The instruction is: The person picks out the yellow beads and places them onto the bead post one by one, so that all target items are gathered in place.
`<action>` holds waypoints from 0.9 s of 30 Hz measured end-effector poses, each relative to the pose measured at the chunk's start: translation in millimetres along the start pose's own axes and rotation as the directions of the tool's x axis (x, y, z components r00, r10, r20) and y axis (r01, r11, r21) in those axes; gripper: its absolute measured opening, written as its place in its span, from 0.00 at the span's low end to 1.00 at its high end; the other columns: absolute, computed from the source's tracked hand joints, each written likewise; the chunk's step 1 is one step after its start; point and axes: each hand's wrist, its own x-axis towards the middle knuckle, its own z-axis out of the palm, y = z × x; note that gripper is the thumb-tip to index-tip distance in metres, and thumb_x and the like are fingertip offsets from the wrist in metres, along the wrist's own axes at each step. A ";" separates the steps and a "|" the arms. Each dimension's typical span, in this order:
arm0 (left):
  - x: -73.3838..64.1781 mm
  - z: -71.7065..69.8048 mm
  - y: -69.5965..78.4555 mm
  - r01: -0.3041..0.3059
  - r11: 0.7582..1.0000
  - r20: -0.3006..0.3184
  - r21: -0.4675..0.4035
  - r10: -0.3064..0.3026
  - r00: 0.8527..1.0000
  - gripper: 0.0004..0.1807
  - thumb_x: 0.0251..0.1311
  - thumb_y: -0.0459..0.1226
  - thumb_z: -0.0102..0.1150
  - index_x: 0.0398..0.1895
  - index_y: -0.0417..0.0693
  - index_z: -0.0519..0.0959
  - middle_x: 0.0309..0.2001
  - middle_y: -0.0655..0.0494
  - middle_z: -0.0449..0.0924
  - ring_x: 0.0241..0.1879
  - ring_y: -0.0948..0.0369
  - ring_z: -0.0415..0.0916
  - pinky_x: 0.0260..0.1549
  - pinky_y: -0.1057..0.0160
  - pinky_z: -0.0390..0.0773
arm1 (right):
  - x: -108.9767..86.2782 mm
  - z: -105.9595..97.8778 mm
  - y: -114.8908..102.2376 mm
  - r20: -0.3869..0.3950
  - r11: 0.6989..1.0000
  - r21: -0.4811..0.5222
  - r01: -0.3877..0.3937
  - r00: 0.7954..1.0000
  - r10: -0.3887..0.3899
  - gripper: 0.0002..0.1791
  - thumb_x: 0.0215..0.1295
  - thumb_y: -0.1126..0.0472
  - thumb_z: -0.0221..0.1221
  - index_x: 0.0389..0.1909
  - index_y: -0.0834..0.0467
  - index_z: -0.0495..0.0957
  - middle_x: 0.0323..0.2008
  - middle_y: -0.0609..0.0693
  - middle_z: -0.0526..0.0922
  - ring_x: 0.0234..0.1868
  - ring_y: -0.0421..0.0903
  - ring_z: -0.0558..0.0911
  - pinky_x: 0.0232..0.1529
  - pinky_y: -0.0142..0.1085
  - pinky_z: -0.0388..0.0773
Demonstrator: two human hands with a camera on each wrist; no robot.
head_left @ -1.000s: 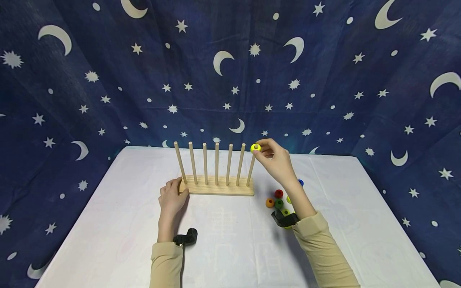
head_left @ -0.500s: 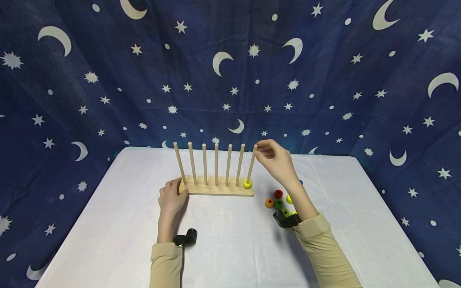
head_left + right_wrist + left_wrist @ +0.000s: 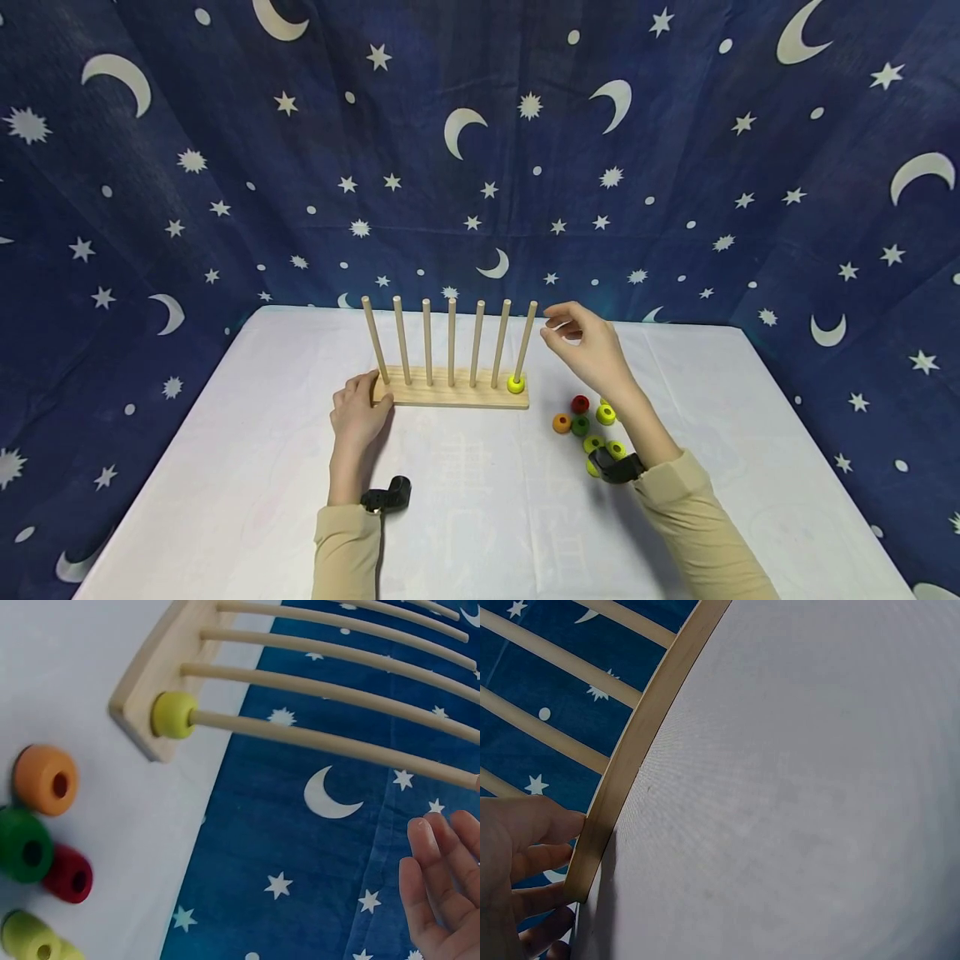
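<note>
A wooden peg board [image 3: 450, 398] with several upright pegs stands on the table. At its left end my left hand [image 3: 360, 410] grips the base; in the left wrist view the thumb lies on the edge of the board [image 3: 626, 750]. One yellow bead [image 3: 516, 385] sits at the foot of the rightmost peg [image 3: 527, 342], and the right wrist view shows this yellow bead [image 3: 172, 715] against the base. Just right of that peg's top, my right hand [image 3: 591, 346] hovers with relaxed, bent fingers and holds nothing.
Right of the board lie an orange bead [image 3: 562, 423], a red bead [image 3: 580, 404], a green bead [image 3: 581, 426] and several yellow beads [image 3: 606, 414], some partly hidden by the right forearm. A starry blue cloth [image 3: 480, 167] hangs behind the white table [image 3: 465, 517].
My right hand let go of the yellow bead at the peg's top, and the bead dropped to the base. The hand then moved slightly right, away from the peg. My left hand stayed put.
</note>
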 end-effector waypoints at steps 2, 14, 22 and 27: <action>0.1 0.1 0.3 0.001 1.000 -0.002 -0.003 -0.001 1.000 0.32 0.63 0.41 0.52 0.70 0.44 0.62 0.69 0.39 0.59 0.68 0.39 0.50 0.62 0.37 0.53 | -2.3 -0.4 3.4 -0.001 1.000 -0.022 0.001 1.000 -0.001 0.16 0.64 0.56 0.59 0.51 0.56 0.77 0.43 0.53 0.84 0.43 0.49 0.82 0.51 0.46 0.78; 0.0 0.4 0.4 -0.001 1.000 -0.005 0.001 0.001 1.000 0.31 0.63 0.41 0.52 0.70 0.45 0.62 0.68 0.39 0.59 0.68 0.39 0.50 0.61 0.37 0.54 | -16.8 -4.5 27.5 0.028 0.993 -0.116 -0.004 1.000 0.007 0.15 0.63 0.59 0.60 0.49 0.59 0.78 0.42 0.55 0.85 0.42 0.51 0.83 0.49 0.48 0.79; 0.1 1.4 -0.2 0.002 1.000 -0.008 -0.010 -0.002 1.000 0.32 0.63 0.41 0.52 0.70 0.44 0.62 0.68 0.39 0.59 0.68 0.40 0.50 0.61 0.37 0.54 | -28.4 -8.7 45.7 0.033 0.989 -0.146 -0.019 0.999 0.024 0.15 0.63 0.58 0.60 0.49 0.58 0.78 0.41 0.55 0.85 0.41 0.51 0.83 0.48 0.48 0.79; 0.0 0.6 0.1 0.000 1.000 -0.004 -0.008 0.000 1.000 0.31 0.63 0.41 0.52 0.70 0.44 0.62 0.68 0.39 0.59 0.68 0.40 0.50 0.61 0.37 0.54 | -35.2 -11.7 56.2 0.032 0.986 -0.163 -0.028 0.999 0.034 0.14 0.62 0.58 0.60 0.48 0.59 0.78 0.40 0.55 0.85 0.39 0.51 0.83 0.47 0.48 0.79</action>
